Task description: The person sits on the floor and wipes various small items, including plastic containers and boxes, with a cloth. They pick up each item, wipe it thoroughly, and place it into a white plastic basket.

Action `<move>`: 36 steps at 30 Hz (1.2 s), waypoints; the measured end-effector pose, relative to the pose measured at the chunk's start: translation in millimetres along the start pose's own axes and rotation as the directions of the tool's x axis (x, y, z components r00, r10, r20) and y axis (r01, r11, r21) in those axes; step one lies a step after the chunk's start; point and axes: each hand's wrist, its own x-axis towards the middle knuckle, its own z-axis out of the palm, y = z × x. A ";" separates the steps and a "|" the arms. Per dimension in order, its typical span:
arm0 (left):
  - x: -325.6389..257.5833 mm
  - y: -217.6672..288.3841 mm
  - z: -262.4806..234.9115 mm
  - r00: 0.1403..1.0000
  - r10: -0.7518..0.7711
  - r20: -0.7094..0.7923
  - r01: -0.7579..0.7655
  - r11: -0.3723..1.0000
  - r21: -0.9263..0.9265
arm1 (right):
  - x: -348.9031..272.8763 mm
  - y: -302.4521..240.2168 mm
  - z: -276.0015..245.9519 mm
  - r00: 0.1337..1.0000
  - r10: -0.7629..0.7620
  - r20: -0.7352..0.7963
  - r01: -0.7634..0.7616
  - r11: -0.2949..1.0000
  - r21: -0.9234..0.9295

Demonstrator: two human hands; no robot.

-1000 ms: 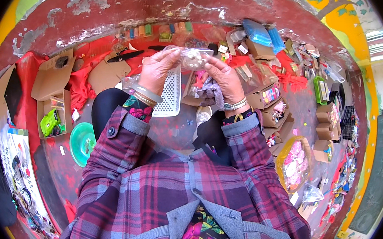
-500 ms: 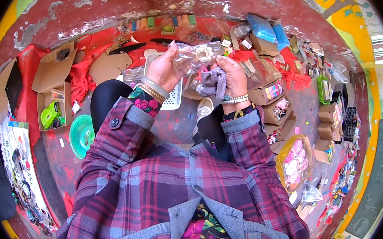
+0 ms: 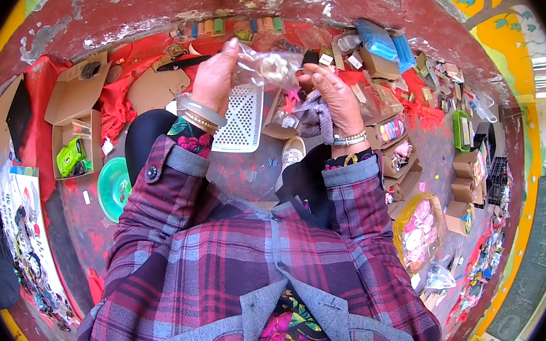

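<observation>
A clear plastic bag (image 3: 249,74) with cream, bead-like pieces (image 3: 278,68) inside is pinched by its left side in my left hand (image 3: 215,82). My right hand (image 3: 340,101) is at the bag's right end, its thumb and forefinger close to the edge; whether they touch it I cannot tell. A fuzzy greyish-purple fabric band (image 3: 312,115) hangs against the palm and lower fingers of that hand. Below the bag lies a white perforated basket (image 3: 239,120), partly hidden by my left hand and wrist.
Open cardboard boxes (image 3: 395,159) with small colourful goods line the right side. A yellow-edged bag of pink and white pieces (image 3: 418,232) sits nearer me. At left are a green bowl (image 3: 114,189) and a box holding a bright green item (image 3: 72,158). Blue packs (image 3: 376,41) lie at the far right.
My left hand has shifted left and slightly nearer, tilting the bag. My right hand's fingers have loosened and moved right and down from the bag's end, the purple band moving with them.
</observation>
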 end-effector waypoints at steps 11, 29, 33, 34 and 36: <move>-17.5 11.0 14.2 0.963 -0.238 0.128 0.213 0.960 0.183 | 2.2 10.7 -12.5 0.999 0.016 -0.049 -0.015 1.000 0.018; -6.8 -5.7 6.4 0.993 -0.090 0.080 0.071 0.974 0.215 | -4.6 12.5 1.6 0.759 -0.650 -0.030 0.450 0.558 -0.697; -12.0 -21.1 18.6 0.955 -0.271 -0.122 0.266 0.963 -0.051 | -13.5 13.7 8.8 0.420 -0.848 0.323 0.535 -0.056 -0.843; -19.1 -23.3 22.0 0.940 -0.339 0.033 0.339 0.923 -0.182 | -16.1 14.5 15.0 0.380 -0.822 0.423 0.514 -0.193 -0.836; -22.4 -30.4 24.3 0.945 -0.197 0.260 0.286 0.884 -0.370 | -23.0 18.0 29.8 0.398 -0.724 0.563 0.545 -0.307 -0.780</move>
